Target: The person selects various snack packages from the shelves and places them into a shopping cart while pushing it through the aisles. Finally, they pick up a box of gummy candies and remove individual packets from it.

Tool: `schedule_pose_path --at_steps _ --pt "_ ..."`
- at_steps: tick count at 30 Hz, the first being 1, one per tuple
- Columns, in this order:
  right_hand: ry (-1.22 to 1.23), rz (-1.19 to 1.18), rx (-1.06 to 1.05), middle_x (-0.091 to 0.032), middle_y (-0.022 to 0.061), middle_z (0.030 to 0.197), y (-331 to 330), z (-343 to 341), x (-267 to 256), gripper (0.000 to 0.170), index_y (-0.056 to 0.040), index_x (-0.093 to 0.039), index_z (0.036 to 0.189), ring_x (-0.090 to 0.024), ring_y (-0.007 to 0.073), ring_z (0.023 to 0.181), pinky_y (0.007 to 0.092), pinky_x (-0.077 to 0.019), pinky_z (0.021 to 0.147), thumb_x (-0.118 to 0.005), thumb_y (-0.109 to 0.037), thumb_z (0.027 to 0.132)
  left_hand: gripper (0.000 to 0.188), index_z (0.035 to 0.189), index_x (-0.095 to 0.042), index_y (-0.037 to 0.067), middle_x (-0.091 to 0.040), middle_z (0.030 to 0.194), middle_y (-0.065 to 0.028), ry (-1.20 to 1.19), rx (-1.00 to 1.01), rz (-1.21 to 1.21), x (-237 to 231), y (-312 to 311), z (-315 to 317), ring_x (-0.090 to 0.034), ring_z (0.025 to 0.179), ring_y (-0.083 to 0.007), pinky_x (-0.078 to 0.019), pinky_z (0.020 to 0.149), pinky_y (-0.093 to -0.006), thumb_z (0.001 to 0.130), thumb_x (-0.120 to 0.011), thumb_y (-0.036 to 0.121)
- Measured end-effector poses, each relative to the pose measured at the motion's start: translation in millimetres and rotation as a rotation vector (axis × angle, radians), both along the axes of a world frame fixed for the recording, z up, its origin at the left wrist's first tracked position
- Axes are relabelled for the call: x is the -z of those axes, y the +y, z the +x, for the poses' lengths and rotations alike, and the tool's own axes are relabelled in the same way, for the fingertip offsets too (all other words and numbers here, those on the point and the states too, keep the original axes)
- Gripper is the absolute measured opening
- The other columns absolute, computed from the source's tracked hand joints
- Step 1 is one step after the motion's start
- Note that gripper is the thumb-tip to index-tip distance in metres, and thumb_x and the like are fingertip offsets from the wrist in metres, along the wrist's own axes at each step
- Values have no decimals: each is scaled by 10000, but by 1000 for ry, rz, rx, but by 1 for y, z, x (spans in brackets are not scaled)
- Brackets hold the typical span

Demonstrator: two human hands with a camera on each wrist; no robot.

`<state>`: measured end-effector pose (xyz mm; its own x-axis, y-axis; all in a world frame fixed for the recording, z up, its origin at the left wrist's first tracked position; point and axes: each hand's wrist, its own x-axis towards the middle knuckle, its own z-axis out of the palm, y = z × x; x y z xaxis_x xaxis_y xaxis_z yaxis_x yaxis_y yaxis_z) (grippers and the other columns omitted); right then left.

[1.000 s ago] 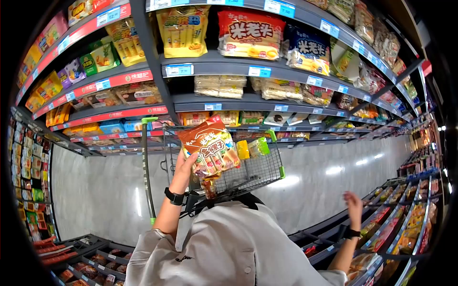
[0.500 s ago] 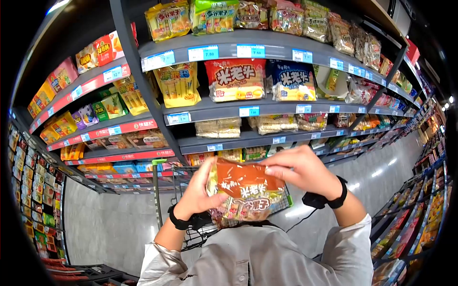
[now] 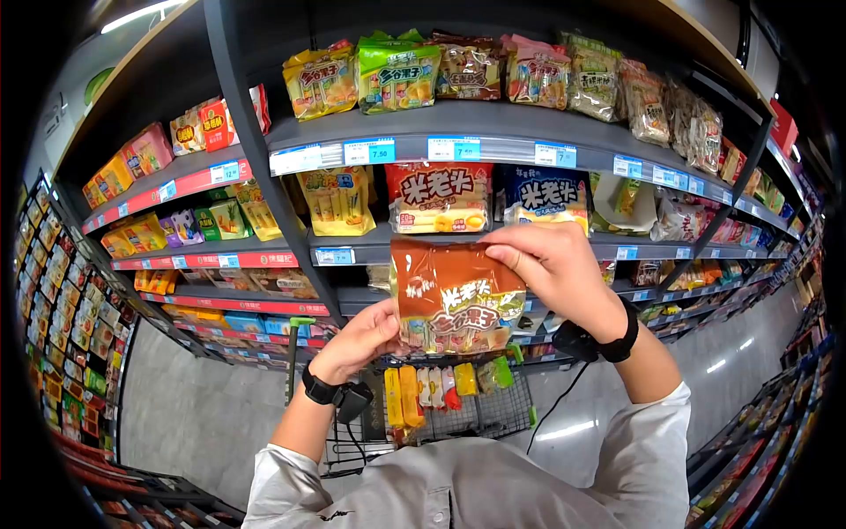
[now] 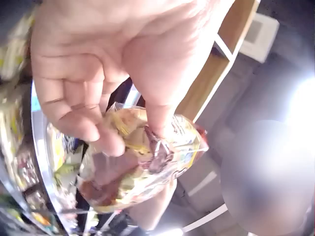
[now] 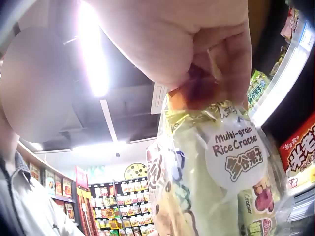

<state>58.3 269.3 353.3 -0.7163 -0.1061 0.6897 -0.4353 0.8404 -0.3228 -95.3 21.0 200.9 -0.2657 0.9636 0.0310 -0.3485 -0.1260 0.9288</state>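
Brown bag (image 3: 458, 295) is hanging from pinching right fingers (image 3: 509, 256), left fingers (image 4: 76, 124) beside it, grip unclear, seemingly being inspected and next calling for steady support.

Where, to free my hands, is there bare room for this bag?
That bag might fit on the upper shelf, along the bare strip between displayed packs and price tags, or in the cart, nearer you than the green packet. Yellow packs crowd the cart's left.
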Motion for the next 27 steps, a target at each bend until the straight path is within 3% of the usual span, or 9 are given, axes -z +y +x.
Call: schedule_pose_path --at_steps 4,5,7,11,14,21,23,24,27 --pt "-7 44 89 -706 149 815 25 -4 -12 178 -63 -735 938 -683 327 705 375 -531 618 -676 -224 890 842 1529 -192 46 -313 1518 -154 408 -279 152 -54 24 17 -429 1349 -284 -418 1056 -407 893 -696 273" --pt "-3 47 84 -706 149 815 30 -8 -13 178 -63 -735 938 -683 327 705 375 -531 618 -676 -224 890 929 1535 -167 46 -343 1511 -180 399 -280 199 -68 32 26 -420 1361 -284 -351 1113 -421 852 -753 274" --pt "87 51 64 -707 154 829 38 -17 -19 194 -62 -740 940 -684 326 717 372 -530 614 -667 -236 897 970 1533 -172 41 -393 1486 -182 924 -418 110 -94 56 31 -409 1371 -266 -353 1110 -394 820 -792 261" --pt "118 -434 -39 -718 133 1092 65 -31 -50 325 -51 -656 1204 -700 201 951 329 -536 818 -625 -255 953 930 1497 -245 37 -518 1374 -163 997 -643 184 -127 99 -4 -505 1275 -265 -403 1073 -383 801 -815 272" --pt "158 -471 -118 -484 253 1416 96 -51 -48 610 -72 -370 1473 -544 336 1261 400 -459 1021 -616 -269 951 892 1482 -258 23 -536 1357 -168 952 -788 323 -174 130 -33 -534 1240 -253 -442 1040 -367 807 -803 229" --pt "128 -27 330 -615 292 1213 163 -141 -35 688 45 -377 1416 -595 437 1132 464 -473 969 -616 -293 867 884 1461 -186 -69 -511 1376 -263 1256 -898 399 -222 243 -135 -508 1280 -294 -408 1057 -373 857 -755 234" --pt "-160 7 454 -655 287 1125 174 -152 -46 727 68 -376 1405 -632 430 1061 483 -499 923 -601 -353 857 905 1443 -186 -104 -514 1359 -290 1309 -822 176 -218 262 -164 -513 1281 -333 -414 1051 -376 869 -742 321" --pt "-212 14 509 -656 291 1118 174 -155 -48 768 73 -373 1412 -642 406 1062 482 -516 901 -599 -397 847 914 1417 -230 -128 -539 1317 -309 1393 -832 -182 -221 264 -168 -542 1244 -378 -435 1031 -378 872 -722 417" --pt "-267 86 458 -657 275 1141 178 -161 -47 804 75 -345 1440 -643 389 1080 459 -510 925 -590 -416 853 779 1265 -523 -81 -647 1146 -272 1434 -1010 -482 -225 268 -177 -631 1096 -364 -485 943 -403 854 -686 560"
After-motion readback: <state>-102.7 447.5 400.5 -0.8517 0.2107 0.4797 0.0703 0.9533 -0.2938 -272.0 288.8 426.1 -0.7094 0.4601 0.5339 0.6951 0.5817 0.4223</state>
